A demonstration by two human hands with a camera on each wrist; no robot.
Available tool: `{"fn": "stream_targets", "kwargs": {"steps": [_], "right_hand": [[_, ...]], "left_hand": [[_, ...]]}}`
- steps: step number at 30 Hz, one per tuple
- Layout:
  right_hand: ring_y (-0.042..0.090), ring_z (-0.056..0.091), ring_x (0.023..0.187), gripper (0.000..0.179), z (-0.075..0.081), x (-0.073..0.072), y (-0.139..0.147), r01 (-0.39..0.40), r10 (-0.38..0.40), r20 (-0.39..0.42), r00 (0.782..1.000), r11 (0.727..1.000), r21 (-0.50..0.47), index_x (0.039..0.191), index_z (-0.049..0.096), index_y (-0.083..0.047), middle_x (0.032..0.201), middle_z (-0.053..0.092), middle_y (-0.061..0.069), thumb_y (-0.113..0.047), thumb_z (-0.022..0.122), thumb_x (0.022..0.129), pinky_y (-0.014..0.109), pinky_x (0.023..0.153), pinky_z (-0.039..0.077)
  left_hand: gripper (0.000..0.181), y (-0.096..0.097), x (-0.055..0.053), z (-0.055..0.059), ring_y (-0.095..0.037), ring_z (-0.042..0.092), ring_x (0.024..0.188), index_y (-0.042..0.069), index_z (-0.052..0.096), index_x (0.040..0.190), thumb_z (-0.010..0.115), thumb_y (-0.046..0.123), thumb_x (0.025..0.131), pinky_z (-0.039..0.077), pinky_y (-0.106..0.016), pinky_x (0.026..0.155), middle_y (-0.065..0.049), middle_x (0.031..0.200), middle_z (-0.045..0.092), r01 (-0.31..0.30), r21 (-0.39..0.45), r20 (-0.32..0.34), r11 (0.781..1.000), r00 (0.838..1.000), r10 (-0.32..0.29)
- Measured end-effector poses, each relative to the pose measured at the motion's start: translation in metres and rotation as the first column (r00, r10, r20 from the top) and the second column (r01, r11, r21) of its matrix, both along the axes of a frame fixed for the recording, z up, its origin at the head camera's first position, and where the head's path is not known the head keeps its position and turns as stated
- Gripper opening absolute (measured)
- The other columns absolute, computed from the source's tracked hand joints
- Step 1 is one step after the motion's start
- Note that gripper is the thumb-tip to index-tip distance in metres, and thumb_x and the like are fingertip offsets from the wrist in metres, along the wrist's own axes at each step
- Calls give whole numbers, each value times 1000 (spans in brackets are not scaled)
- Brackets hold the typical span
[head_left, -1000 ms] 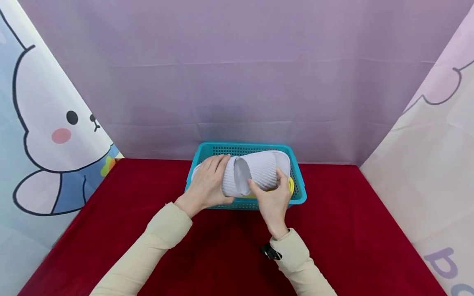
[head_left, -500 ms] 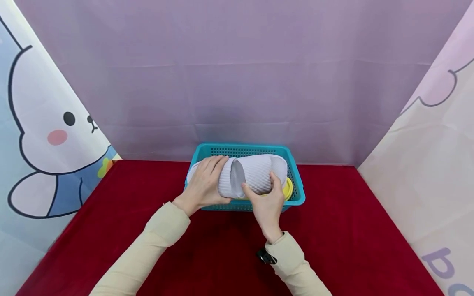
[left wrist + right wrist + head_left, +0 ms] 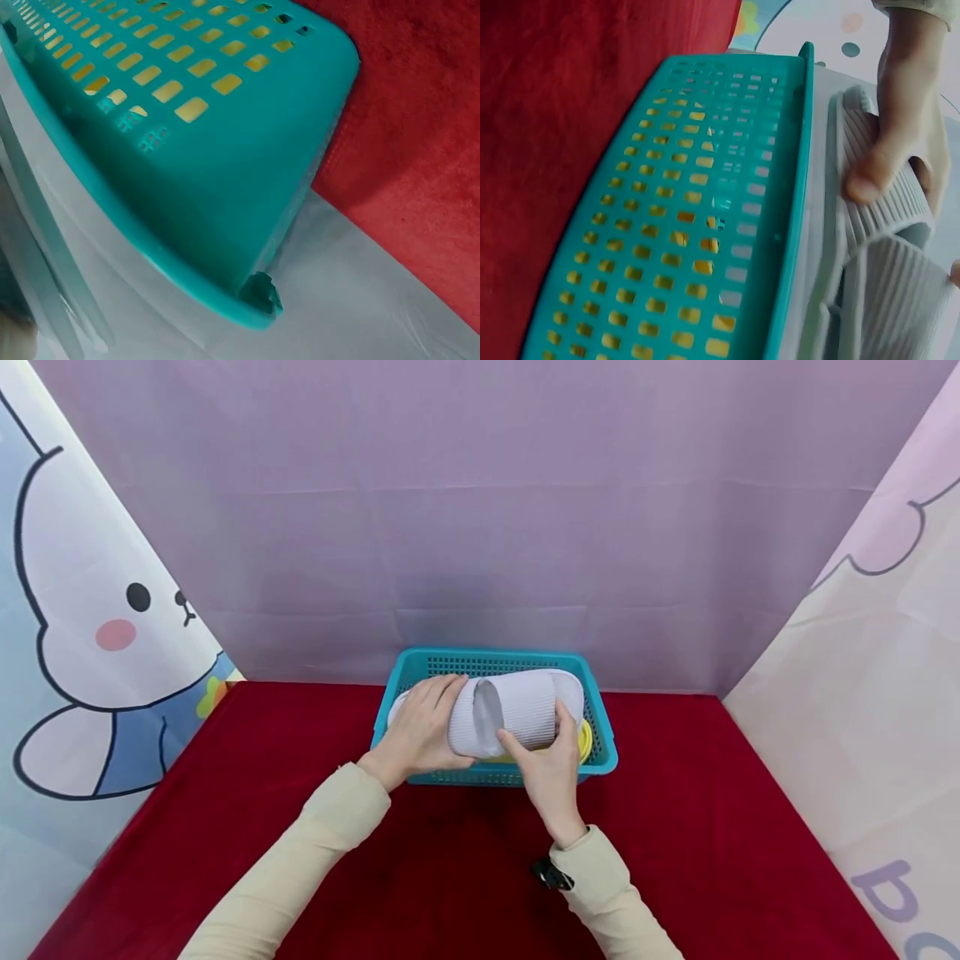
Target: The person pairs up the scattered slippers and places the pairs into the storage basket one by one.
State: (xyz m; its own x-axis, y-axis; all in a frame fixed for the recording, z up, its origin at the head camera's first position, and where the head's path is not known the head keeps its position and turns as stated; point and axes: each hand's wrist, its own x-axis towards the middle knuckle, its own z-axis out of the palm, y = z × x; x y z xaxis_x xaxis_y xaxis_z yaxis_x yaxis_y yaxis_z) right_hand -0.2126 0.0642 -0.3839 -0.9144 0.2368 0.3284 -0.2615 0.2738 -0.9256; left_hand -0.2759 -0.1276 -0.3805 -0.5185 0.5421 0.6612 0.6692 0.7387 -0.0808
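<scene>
Two pale grey-white ribbed slippers are held together over the blue basket (image 3: 491,658), lying lengthwise along it with their straps meeting in the middle. My left hand (image 3: 420,731) grips the left slipper (image 3: 463,727), its thumb (image 3: 866,184) lying across the ribbed strap in the right wrist view. The right slipper (image 3: 528,706) is between the thumb and fingers of my right hand (image 3: 555,772), which holds its strap near the front side. Only a fingertip of that hand enters the right wrist view. The left slipper's far end is mostly hidden by my left hand.
Something yellow (image 3: 585,739) lies inside the basket and shows through its holes. The basket stands on a red cloth (image 3: 465,868), close to a purple-grey curtain (image 3: 480,527). Patterned cloth hangs on both sides.
Both hands keep their hold on the slippers. Since half a second ago, slippers and hands have shifted slightly rightward and a little up in the head view, after a small dip.
</scene>
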Motion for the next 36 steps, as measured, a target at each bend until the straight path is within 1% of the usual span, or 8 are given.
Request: {"fn": "stream_targets", "kwargs": {"steps": [4,8,11,22,27,30,34,36], "right_hand": [[23,41,118,82,2,2,9,-20,20,31,999,1000,18,142,26,-8,131,41,9,-37,70,79,44,99,39],[21,40,120,71,4,6,22,-31,31,16,999,1000,4,141,29,-10,130,42,8,-35,64,84,44,105,32],[21,40,121,63,3,9,32,-39,39,6,999,999,3,139,32,-11,128,44,9,-32,60,87,43,107,30],[23,48,115,49,-10,15,49,-53,53,0,999,998,33,134,41,-6,117,53,13,-22,57,90,42,103,35],[19,50,114,48,-14,18,52,-29,28,17,999,998,56,133,43,-6,114,56,9,-22,58,90,39,98,39],[19,52,112,46,-16,19,51,-21,19,29,999,998,62,131,45,-8,112,56,9,-22,58,90,38,97,41],[19,54,110,42,-15,21,50,-12,9,41,999,998,67,129,48,-8,109,58,9,-20,58,90,40,95,42],[21,55,109,41,-9,25,48,-6,3,40,999,997,74,128,49,-6,108,59,11,-16,58,90,42,93,44]], "left_hand": [[100,-4,-2,2,-25,46,117,3,39,133,74,58,56,40,-43,99,-10,128,50,-29,4,151,1000,988,28],[102,-10,-10,7,-24,42,119,6,35,136,76,55,57,39,-45,100,-8,131,47,-77,35,366,996,929,59],[102,-16,-20,10,-24,42,118,7,35,136,77,55,57,40,-46,98,-7,131,46,-103,21,454,995,887,82],[102,-8,-62,20,-25,41,116,11,30,141,71,59,61,41,-45,96,-7,134,44,-82,-44,622,996,778,92],[101,0,-79,23,-25,42,114,11,30,140,74,55,60,41,-44,96,-7,133,43,-96,-46,646,994,756,102],[101,2,-86,24,-25,41,115,12,30,140,76,51,60,41,-44,96,-7,135,42,-104,-20,667,994,739,91],[103,0,-90,22,-25,40,116,14,27,142,79,47,59,41,-44,95,-6,137,39,-133,23,722,991,688,75],[103,-2,-91,21,-25,40,115,15,26,142,79,46,59,42,-44,93,-6,137,39,-153,41,734,987,675,74]]}}
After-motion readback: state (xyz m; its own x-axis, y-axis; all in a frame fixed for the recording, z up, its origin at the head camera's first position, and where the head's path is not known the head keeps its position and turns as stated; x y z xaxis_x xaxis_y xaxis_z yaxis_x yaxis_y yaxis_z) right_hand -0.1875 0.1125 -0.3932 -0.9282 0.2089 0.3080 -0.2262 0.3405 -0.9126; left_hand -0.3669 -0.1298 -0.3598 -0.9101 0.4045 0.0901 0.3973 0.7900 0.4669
